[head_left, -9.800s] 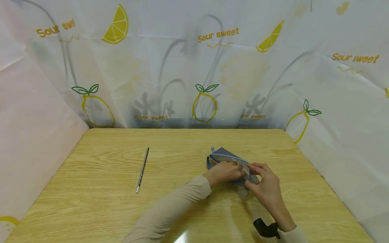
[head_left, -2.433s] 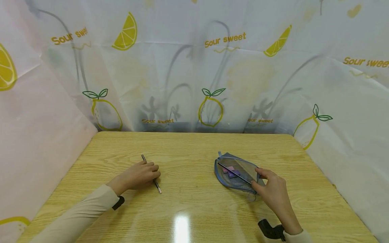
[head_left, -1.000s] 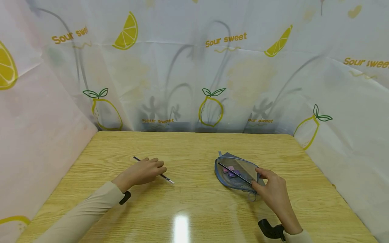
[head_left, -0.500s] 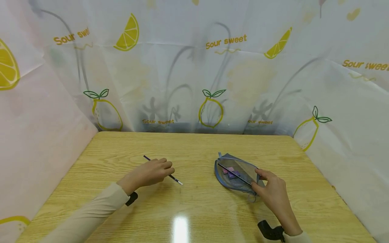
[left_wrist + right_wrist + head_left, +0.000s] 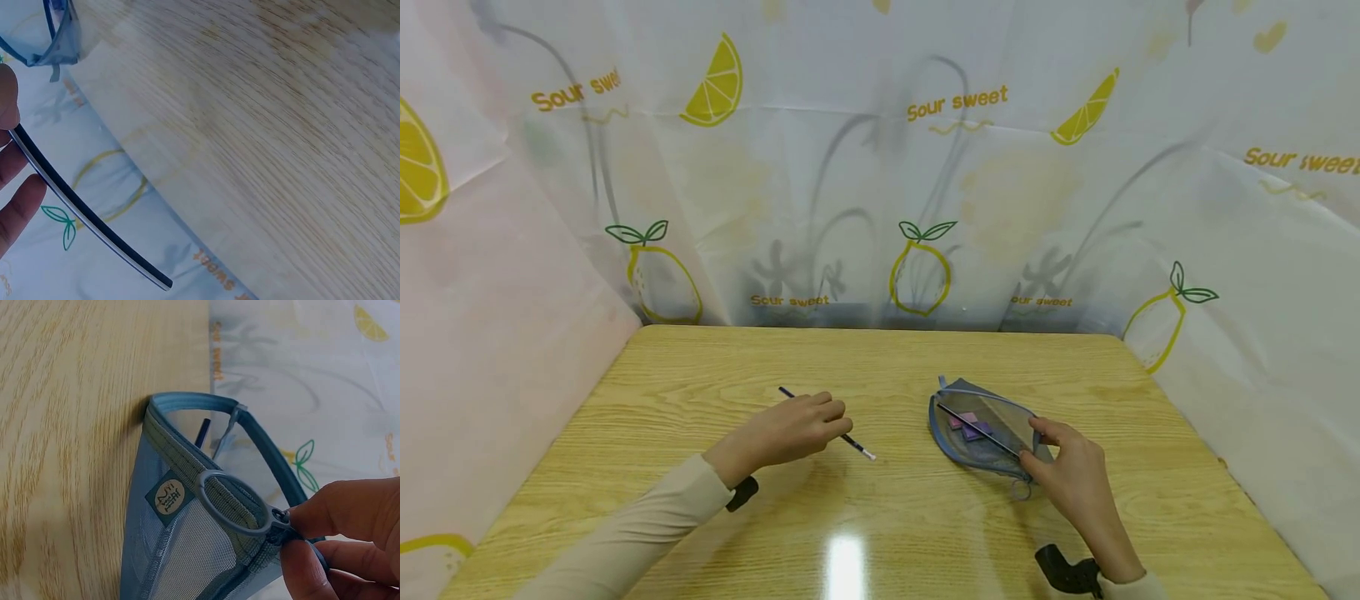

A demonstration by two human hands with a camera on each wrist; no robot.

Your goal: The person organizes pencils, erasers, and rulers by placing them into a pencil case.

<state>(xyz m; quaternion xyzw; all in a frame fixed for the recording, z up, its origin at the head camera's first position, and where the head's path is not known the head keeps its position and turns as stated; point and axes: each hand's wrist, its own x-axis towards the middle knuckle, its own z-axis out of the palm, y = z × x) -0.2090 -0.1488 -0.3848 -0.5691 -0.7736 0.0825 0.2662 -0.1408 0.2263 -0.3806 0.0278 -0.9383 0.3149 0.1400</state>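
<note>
My left hand (image 5: 793, 429) holds a dark striped pencil (image 5: 859, 447) above the middle of the table, its white-tipped end pointing right. The left wrist view shows thumb and fingers pinching that pencil (image 5: 94, 220). To the right lies a blue mesh zip pouch (image 5: 946, 447), its mouth spread wide. Inside are another dark pencil (image 5: 1000, 444), a small pink block (image 5: 956, 422) and a small purple block (image 5: 973, 434). My right hand (image 5: 1071, 467) pinches the pouch's near-right corner. In the right wrist view, its fingertips grip beside the zipper's ring pull (image 5: 201, 490).
The wooden table (image 5: 700, 367) ends at a white lemon-print sheet (image 5: 820, 167) at the back and sides. Black wrist mounts (image 5: 1067, 572) sit on both forearms. A bright reflection shows at the table's front.
My left hand picked up the pencil from the table's left side, turned it and has carried it right toward the pouch. The right hand has stayed at the pouch's corner lately.
</note>
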